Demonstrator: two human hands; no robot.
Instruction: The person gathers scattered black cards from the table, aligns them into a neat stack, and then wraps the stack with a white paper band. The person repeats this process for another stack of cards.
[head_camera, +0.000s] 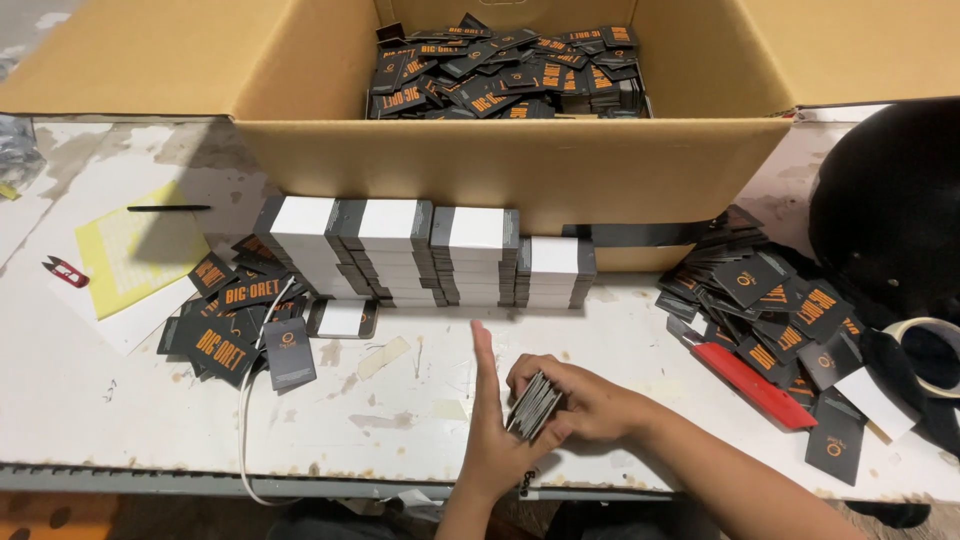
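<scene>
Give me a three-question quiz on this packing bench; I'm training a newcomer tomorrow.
1. True or false: the cardboard box holds loose dark tags.
2. Which hand grips the small stack of tags? A) left hand B) right hand
3. What red thing lies on the table by the right-side tag pile?

Key
1. True.
2. B: the right hand grips it; the left hand stands flat against its side.
3. A red utility knife.
</scene>
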